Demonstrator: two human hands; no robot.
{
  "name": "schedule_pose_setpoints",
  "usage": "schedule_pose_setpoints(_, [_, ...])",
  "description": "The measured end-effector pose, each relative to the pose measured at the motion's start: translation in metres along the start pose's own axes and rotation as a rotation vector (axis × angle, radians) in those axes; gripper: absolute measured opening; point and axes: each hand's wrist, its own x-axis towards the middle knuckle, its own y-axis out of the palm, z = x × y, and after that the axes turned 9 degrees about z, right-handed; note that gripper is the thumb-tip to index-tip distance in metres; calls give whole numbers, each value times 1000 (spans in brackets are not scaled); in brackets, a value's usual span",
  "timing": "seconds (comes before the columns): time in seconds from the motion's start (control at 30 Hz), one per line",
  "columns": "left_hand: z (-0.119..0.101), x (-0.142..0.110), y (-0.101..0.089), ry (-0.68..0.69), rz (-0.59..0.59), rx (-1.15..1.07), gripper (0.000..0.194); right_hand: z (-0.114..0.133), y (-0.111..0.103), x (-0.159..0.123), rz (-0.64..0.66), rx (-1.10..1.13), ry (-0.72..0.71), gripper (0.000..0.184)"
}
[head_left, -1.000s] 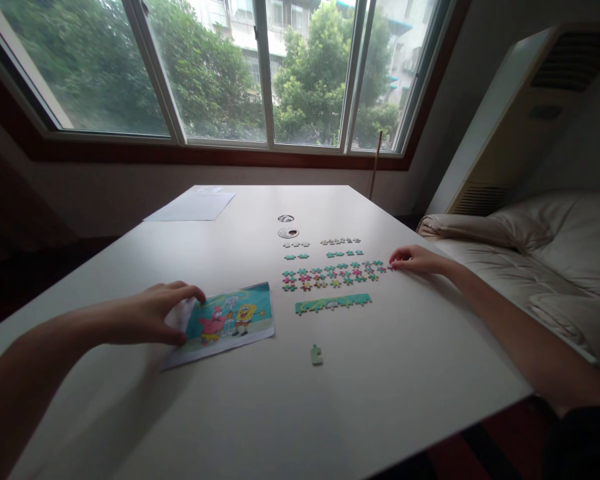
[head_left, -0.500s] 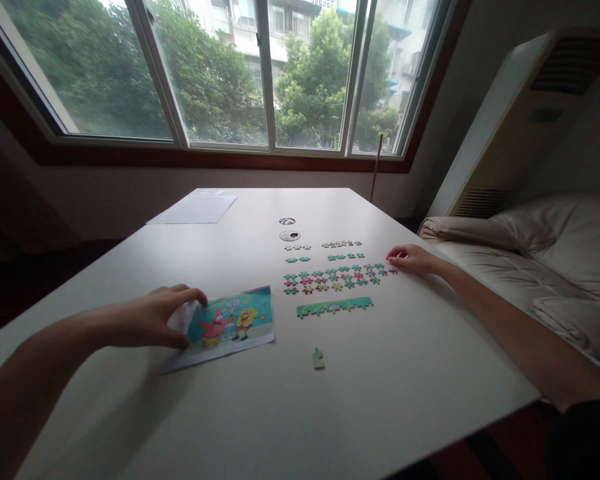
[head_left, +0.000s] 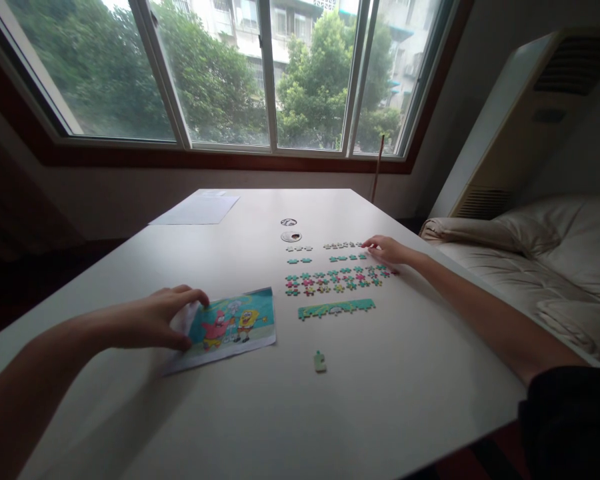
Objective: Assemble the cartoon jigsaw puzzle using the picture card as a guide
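Note:
A cartoon picture sheet (head_left: 233, 327) lies on the white table (head_left: 260, 413). My left hand (head_left: 153, 320) rests on its left edge, thumb and fingers curled over the paper. Rows of small loose puzzle pieces (head_left: 337, 277) are laid out to the right of the sheet. My right hand (head_left: 387, 251) reaches over the far right end of those rows, fingertips touching the pieces near the upper rows. A joined strip of teal pieces (head_left: 336, 308) lies below the rows, and a single green piece (head_left: 320, 361) sits nearer to me.
A blank white sheet (head_left: 195, 209) lies at the table's far left. Two small round objects (head_left: 291, 236) sit beyond the pieces. A bed with pale bedding (head_left: 545, 253) stands to the right, an air-conditioner cabinet (head_left: 520, 113) behind it. A wide window (head_left: 260, 73) faces trees.
My right hand has moved left and farther away, from the right end of the middle rows up to the upper rows. My left hand stays on the picture sheet.

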Motion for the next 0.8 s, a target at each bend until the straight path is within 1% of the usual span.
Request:
schedule_pose_setpoints(0.1, [0, 0, 0, -5, -7, 0, 61, 16, 3, 18, -5, 13, -66, 25])
schedule_pose_setpoints(0.17, [0, 1, 0, -10, -13, -3, 61, 30, 6, 32, -5, 24, -110, 24])
schedule_pose_setpoints(0.4, [2, 1, 2, 0, -34, -26, 59, 97, 18, 80, 22, 34, -257, 21])
schedule_pose_setpoints(0.53, [3, 1, 2, 7, -42, -32, 59, 128, 23, 103, 51, 17, -294, 21])
schedule_pose_setpoints(0.63, [2, 1, 2, 6, -45, -40, 59, 141, 25, 118, 77, 9, -293, 23])
schedule_pose_setpoints(0.8, [2, 1, 2, -14, -25, -59, 61, 149, 27, 135, 150, 25, -269, 24])
